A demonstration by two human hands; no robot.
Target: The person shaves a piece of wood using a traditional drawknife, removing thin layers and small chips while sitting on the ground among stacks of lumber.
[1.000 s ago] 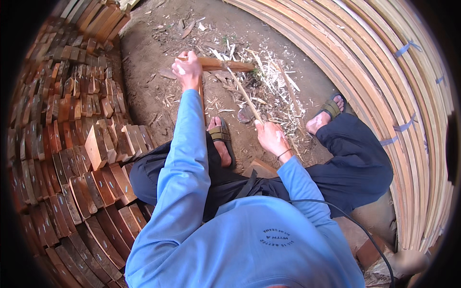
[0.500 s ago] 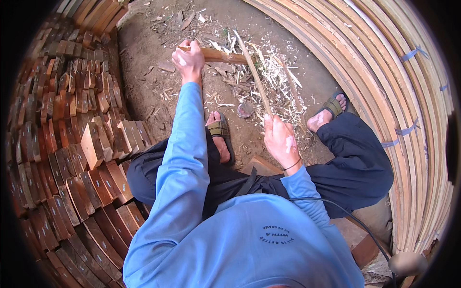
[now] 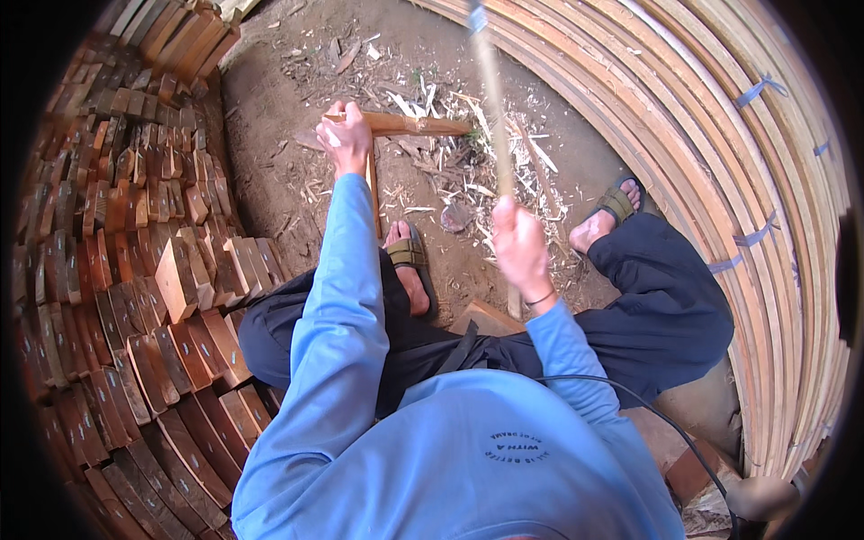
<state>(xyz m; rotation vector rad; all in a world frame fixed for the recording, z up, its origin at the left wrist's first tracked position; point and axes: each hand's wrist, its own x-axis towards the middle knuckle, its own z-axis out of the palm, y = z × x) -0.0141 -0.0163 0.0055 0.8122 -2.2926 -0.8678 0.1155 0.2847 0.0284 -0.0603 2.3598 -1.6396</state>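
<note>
My left hand (image 3: pixel 346 142), arm stretched forward, is closed around one end of a thick brown piece of wood (image 3: pixel 421 124). Its other end points right, over the wood chips. Below that hand a thin wooden strip (image 3: pixel 374 193) runs down beside my sleeve. My right hand (image 3: pixel 522 241) grips the pale wooden handle (image 3: pixel 500 135) of a long tool, raised in front of me. A whitish-blue patch shows near the tool's upper end, which is blurred and cut off by the picture's top edge, so its head cannot be made out.
Pale wood chips (image 3: pixel 531 193) litter the dirt floor between my sandalled feet. Stacked cut boards (image 3: pixel 135 297) rise close on my left. Long bent planks (image 3: pixel 711 135), tied with blue strips, curve along my right. A black cable (image 3: pixel 648 396) crosses my right side.
The tool in my right hand has swung upward, its far end now leaving the top of the picture. My left hand and the wood have shifted slightly down and left.
</note>
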